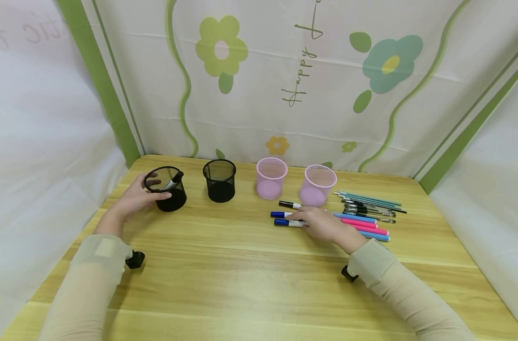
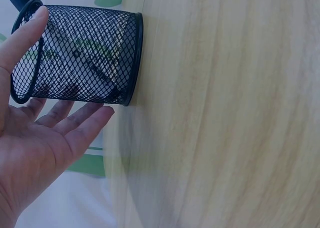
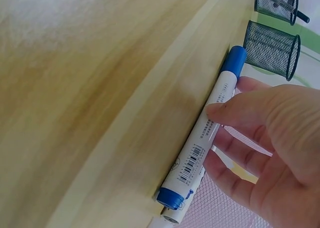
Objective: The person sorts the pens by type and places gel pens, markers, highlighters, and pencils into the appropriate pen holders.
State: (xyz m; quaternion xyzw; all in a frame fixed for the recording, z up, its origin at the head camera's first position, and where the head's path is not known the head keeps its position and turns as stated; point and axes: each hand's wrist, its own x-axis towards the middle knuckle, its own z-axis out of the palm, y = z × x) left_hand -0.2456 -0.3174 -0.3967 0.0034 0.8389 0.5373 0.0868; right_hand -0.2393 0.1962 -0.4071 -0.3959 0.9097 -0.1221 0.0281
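My left hand (image 1: 135, 199) holds a black mesh pen cup (image 1: 171, 201) at the table's far left, thumb at the rim and fingers along its side. A black-capped marker (image 1: 172, 181) leans inside that cup, its cap above the rim. On the right, my right hand (image 1: 323, 226) pinches a blue-capped marker (image 3: 197, 143) between thumb and fingers, low over the wood. Another blue-capped marker (image 1: 278, 214) lies just behind it, with a black-capped marker (image 1: 288, 204) farther back. The hand hides parts of these markers.
A second black mesh cup (image 1: 220, 189) and two pink mesh cups, one pink cup (image 1: 269, 187) left of the other pink cup (image 1: 315, 193), stand along the back. Right of them lie pink and blue pens (image 1: 371, 231), black gel pens (image 1: 365, 209) and teal pencils (image 1: 374, 199).
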